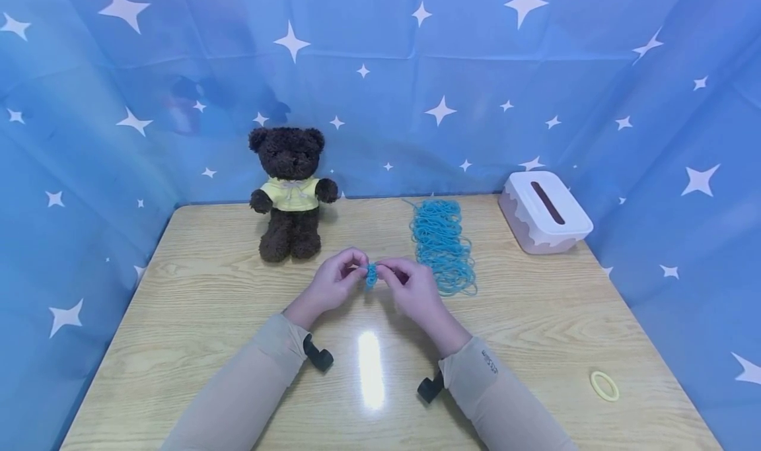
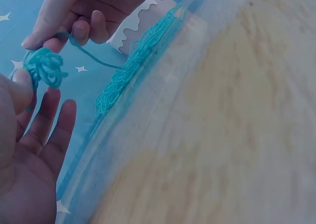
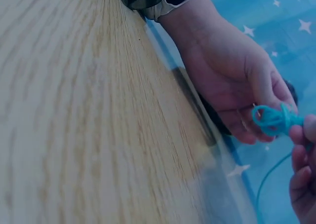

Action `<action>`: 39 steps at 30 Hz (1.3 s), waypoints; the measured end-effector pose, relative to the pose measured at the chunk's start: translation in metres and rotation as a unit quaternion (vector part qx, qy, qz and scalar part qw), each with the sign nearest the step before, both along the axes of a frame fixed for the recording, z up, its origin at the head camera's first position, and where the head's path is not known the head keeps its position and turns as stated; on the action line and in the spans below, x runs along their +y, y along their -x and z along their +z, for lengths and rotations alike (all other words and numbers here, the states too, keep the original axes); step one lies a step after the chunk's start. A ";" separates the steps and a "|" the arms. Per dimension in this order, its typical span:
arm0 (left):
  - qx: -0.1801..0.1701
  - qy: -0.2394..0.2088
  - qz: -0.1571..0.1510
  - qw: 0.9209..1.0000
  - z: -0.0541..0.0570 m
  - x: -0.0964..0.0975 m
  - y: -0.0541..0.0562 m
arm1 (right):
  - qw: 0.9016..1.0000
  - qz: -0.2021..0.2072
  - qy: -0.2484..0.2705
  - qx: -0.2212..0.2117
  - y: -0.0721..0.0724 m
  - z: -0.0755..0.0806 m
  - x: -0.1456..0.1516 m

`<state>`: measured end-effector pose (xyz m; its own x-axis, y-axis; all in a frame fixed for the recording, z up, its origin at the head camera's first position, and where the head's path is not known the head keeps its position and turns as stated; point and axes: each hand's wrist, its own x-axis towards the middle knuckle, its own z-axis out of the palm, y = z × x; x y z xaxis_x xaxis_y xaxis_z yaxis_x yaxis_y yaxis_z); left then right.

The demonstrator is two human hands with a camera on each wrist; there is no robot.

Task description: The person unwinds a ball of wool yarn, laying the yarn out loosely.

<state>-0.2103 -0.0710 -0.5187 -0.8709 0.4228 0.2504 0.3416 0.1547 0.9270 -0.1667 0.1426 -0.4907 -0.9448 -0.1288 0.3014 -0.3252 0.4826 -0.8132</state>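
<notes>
A small knotted bunch of turquoise yarn [image 1: 371,276] is held up between both hands above the middle of the table. My left hand [image 1: 334,282] pinches it from the left with thumb and forefinger. From the other side my right hand [image 1: 413,289] pinches it, its remaining fingers curled. In the left wrist view the looped yarn bunch [image 2: 47,68] shows close up, and a single strand runs from it past the right fingers to the long yarn pile [image 2: 136,58]. That pile [image 1: 442,246] lies in loose loops on the table, just beyond the right hand.
A dark brown teddy bear [image 1: 289,193] in a yellow top stands at the back left. A white-lidded tissue box [image 1: 547,213] sits at the back right corner. Near the right edge lies a pale yellow ring [image 1: 604,385]. Blue star-patterned cloth [image 1: 380,107] hangs around the wooden table [image 1: 238,319].
</notes>
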 end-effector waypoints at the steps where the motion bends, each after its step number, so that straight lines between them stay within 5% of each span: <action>1: -0.001 -0.006 0.000 1.000 0.000 0.000 0.000 | 1.000 -0.004 -0.006 0.011 0.001 -0.001 0.000; 13: -0.027 -0.104 -0.067 0.992 0.001 -0.002 -0.001 | 1.000 0.007 0.010 0.004 0.000 0.001 0.001; 19: -0.019 -0.085 -0.061 0.994 -0.002 -0.002 0.001 | 1.000 0.007 0.001 0.018 0.000 0.002 0.000; 26: -0.057 -0.055 -0.090 0.993 0.001 0.000 0.000 | 0.997 0.005 -0.009 0.075 -0.001 0.001 0.000; 39: -0.032 -0.065 -0.055 0.996 -0.002 -0.001 0.000 | 0.999 0.001 -0.010 0.035 -0.002 0.005 0.000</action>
